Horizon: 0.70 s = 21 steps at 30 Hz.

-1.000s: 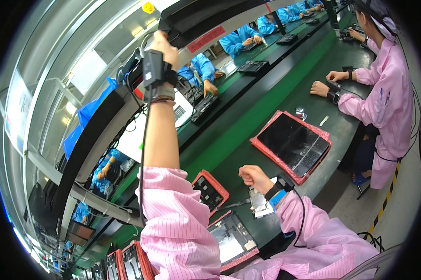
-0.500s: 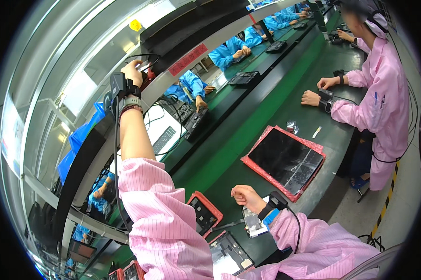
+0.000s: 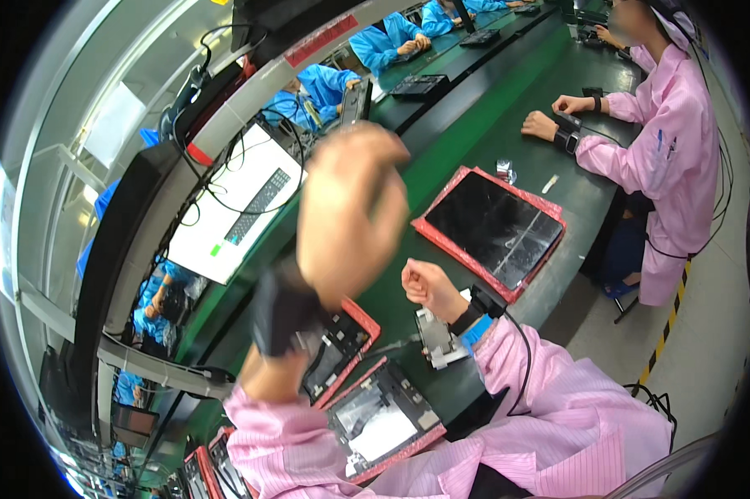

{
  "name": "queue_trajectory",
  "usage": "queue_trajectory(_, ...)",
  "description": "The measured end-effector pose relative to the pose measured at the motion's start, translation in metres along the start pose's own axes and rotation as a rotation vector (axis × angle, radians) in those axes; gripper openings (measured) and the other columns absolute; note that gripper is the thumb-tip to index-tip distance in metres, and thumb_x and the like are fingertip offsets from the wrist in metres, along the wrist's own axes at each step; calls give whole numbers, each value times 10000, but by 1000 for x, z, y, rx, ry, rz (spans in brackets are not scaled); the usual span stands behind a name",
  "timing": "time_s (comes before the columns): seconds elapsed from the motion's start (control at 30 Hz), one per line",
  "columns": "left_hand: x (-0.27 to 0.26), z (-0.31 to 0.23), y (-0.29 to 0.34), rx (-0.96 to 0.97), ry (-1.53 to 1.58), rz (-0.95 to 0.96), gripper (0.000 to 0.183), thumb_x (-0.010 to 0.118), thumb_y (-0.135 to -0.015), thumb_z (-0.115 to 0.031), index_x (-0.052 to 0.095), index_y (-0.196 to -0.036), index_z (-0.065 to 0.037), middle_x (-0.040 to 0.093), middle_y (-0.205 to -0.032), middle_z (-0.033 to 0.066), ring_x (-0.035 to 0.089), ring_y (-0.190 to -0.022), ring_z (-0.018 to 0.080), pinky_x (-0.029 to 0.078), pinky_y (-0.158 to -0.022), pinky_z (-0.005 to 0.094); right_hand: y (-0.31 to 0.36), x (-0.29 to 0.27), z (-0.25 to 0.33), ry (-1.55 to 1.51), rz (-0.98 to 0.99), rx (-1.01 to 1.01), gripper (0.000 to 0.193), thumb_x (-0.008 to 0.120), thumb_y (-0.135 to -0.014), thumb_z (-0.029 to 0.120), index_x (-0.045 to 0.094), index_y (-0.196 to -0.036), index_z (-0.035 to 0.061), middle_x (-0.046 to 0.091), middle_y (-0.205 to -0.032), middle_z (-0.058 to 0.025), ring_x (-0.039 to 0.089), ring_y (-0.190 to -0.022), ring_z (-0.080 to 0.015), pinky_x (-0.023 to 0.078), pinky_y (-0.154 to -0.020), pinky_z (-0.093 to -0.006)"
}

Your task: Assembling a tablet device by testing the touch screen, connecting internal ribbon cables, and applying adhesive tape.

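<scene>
My left hand (image 3: 350, 204) is raised over the bench, smeared by motion, with its fingers bent; whether it holds anything does not show. My right hand (image 3: 433, 287) hovers low over the bench with its fingers curled in, hiding whatever they may hold. Close below it lies a silvery-white flat part (image 3: 438, 339) with metal plates. An opened tablet-like housing (image 3: 381, 420) rests on red wrap nearer to me. Left of that, partly behind my left wrist, sits another dark housing (image 3: 335, 359) in red wrap. A dark glass panel (image 3: 495, 226) lies on red bubble wrap beyond my right hand.
A grey shelf beam (image 3: 154, 208) with hanging cables curves along the left. Behind it is a white board with a keyboard picture (image 3: 254, 208). A co-worker in pink (image 3: 658, 158) sits at the right; several in blue work across the green bench (image 3: 549, 83). A small foil packet (image 3: 505, 171) lies beyond the panel.
My left hand has come down and back from the red object at the shelf beam to above the bench. My right hand stays near the silvery part, fingers still curled. The view has shifted slightly.
</scene>
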<state>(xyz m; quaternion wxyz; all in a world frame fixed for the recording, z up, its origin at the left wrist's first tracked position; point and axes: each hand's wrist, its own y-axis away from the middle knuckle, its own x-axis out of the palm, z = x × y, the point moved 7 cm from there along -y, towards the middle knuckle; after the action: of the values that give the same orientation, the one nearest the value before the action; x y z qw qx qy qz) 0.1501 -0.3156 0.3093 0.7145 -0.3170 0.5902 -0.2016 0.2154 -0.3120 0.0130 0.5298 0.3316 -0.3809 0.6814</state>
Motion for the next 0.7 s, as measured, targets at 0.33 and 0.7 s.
queue_trajectory(0.33, -4, -92, 257, -1261, 1343, -41, 310, 350, -969, -243, 480, -1106, 3, 575, -991, 91, 573, -840, 142, 428, -703, 257, 101, 121, 6, 825, 336, -427, 479, 660, -792, 404, 532, -1025, 6, 381, -602, 40, 325, -509, -42, 239, -451, -212)
queue_trajectory(0.7, -14, -159, 364, -1225, 1422, -746, 196, 501, -886, -42, 464, -1075, -8, 509, -1045, 74, 481, -994, 135, 389, -869, 260, 157, 159, -90, 1204, 684, -403, 431, 797, -610, 241, 591, -924, 31, 416, -552, -18, 396, -452, -127, 313, -419, -247)
